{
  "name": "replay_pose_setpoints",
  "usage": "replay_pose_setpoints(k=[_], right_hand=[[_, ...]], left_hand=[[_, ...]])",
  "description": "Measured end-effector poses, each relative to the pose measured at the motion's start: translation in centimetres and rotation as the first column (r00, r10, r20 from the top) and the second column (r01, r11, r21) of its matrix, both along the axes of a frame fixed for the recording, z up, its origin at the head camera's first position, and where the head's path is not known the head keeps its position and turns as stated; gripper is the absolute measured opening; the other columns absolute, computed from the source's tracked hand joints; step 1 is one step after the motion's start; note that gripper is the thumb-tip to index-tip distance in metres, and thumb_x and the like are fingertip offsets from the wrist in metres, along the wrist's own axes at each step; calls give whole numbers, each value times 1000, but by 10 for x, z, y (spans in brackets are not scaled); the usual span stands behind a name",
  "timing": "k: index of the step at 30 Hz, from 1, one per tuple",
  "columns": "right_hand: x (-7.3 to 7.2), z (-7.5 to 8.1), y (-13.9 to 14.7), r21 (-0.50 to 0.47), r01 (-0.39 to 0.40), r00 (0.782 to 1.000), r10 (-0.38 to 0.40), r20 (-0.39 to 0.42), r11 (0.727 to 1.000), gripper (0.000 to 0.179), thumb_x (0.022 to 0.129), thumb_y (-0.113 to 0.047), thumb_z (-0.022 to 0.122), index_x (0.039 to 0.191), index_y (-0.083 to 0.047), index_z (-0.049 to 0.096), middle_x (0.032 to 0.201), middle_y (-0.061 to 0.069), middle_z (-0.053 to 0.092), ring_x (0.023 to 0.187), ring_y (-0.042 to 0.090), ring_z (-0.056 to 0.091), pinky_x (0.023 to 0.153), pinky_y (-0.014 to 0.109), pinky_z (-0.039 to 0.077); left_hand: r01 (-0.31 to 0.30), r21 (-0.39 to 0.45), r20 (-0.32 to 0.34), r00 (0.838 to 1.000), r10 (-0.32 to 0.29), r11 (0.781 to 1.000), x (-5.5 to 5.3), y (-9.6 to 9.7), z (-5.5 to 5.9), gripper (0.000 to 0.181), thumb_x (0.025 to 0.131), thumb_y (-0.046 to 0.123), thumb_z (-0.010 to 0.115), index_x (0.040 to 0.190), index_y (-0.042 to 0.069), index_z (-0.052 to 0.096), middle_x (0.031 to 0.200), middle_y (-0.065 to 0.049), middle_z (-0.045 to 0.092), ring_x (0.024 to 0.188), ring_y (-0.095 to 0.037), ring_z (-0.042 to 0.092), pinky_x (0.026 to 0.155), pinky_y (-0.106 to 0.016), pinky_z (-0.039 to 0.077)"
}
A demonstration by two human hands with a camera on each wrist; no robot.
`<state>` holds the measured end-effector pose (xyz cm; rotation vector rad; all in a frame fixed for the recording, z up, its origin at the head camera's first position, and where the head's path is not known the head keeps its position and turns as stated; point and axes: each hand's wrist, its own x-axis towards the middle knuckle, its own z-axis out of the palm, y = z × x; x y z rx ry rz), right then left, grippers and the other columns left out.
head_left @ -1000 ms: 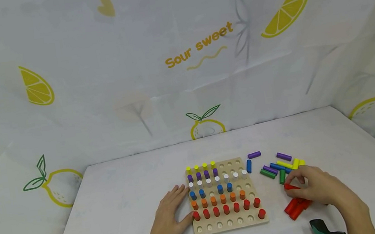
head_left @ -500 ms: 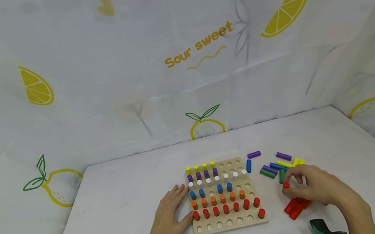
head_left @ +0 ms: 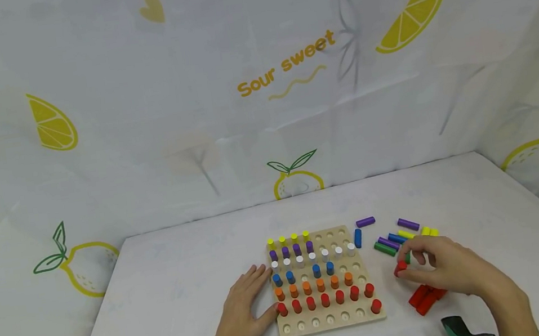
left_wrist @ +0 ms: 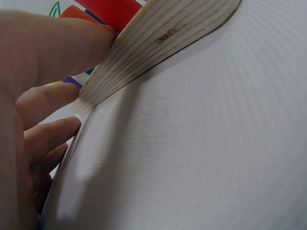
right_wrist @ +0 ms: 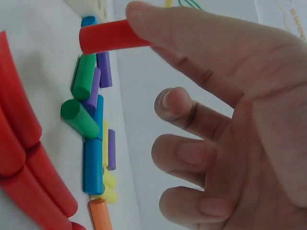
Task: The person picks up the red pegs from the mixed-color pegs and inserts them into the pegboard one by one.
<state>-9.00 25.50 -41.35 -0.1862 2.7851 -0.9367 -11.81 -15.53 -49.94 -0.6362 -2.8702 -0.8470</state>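
Pinching a smooth, flat-ended red peg (right_wrist: 112,37) in the right hand (head_left: 443,265), between thumb and finger, right of the board (head_left: 323,329); resting the left hand (head_left: 241,309) at the board's left edge with thumb spread from fingers. Reading "Sour sweet" in orange on the backdrop (head_left: 147,172).

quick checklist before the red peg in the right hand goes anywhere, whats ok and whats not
1. Red peg secured: ok, the right hand pinches it near one end.
2. Left hand at the board: ok, it appears to touch the left edge.
3. Free holes in the front row: ok, six are open, left of its lone standing peg, also red.
4. Held peg above a hole: not ok, it is off to the board's right.
5. Blue pegs without a gap: not ok, the third hole from the left is empty.
6. Board braced firmly against sliding: cannot tell.
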Motion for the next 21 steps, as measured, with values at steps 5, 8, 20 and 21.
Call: replay_pose_setpoints(k=[5, 8, 20, 21], right_hand=[[2, 3, -8, -111, -94, 992, 84, -91, 989, 23, 84, -31, 83, 99, -21, 69, 79, -3, 49, 65, 5, 44, 50, 20, 37], [2, 4, -14, -170, -164, 982, 144, -125, 972, 20, 85, -29, 82, 98, -22, 68, 80, -3, 49, 65, 5, 45, 50, 20, 38], [0, 6, -31, -237, -293, 952, 260, -159, 926, 15, 88, -30, 80, 98, -25, 69, 78, -2, 52, 68, 9, 50, 51, 19, 40], [0, 6, -33, -243, -301, 950, 269, -156, 922, 15, 89, -30, 79, 98, -25, 69, 78, -2, 52, 68, 9, 50, 51, 19, 40]], left_hand=[[0, 0, -4, 1000, 0, 1000, 0, 0, 0, 66, 86, 42, 69, 148, 25, 56, 152, 0, 58, 149, -25, 46, 124, -54, 37], [-2, -4, -14, 1000, 2, 1000, 0, 0, -1, 66, 86, 42, 69, 148, 26, 56, 152, 0, 58, 149, -25, 46, 123, -54, 38], [4, -2, -35, 999, -4, 1000, 0, 0, -1, 64, 86, 43, 69, 147, 26, 57, 151, 1, 59, 148, -25, 47, 122, -54, 39], [4, -1, -32, 999, -4, 1000, 0, 0, -1, 65, 86, 43, 69, 147, 26, 57, 151, 1, 58, 148, -25, 47, 122, -54, 39]])
